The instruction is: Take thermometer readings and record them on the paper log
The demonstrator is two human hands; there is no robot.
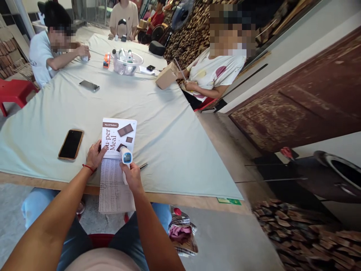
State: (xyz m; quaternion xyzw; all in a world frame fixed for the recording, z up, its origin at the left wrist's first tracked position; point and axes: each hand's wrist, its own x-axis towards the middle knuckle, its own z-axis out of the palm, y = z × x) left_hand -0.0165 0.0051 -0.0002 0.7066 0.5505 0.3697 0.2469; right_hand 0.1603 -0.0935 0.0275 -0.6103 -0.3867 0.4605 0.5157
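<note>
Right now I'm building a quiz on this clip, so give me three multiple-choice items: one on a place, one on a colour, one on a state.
1. Where does the phone nearest the person lie?
A. left of the box
B. on the box
C. on the floor

2. What colour is the band on the left hand wrist?
A. green
B. red
C. white

3. What is the right hand doing?
A. resting open
B. gripping a white handheld device
C. holding a cup

Key: 1 A, it lies on the cloth left of the box. 2 B, a red band shows. 3 B, fingers wrap the white handheld device.
</note>
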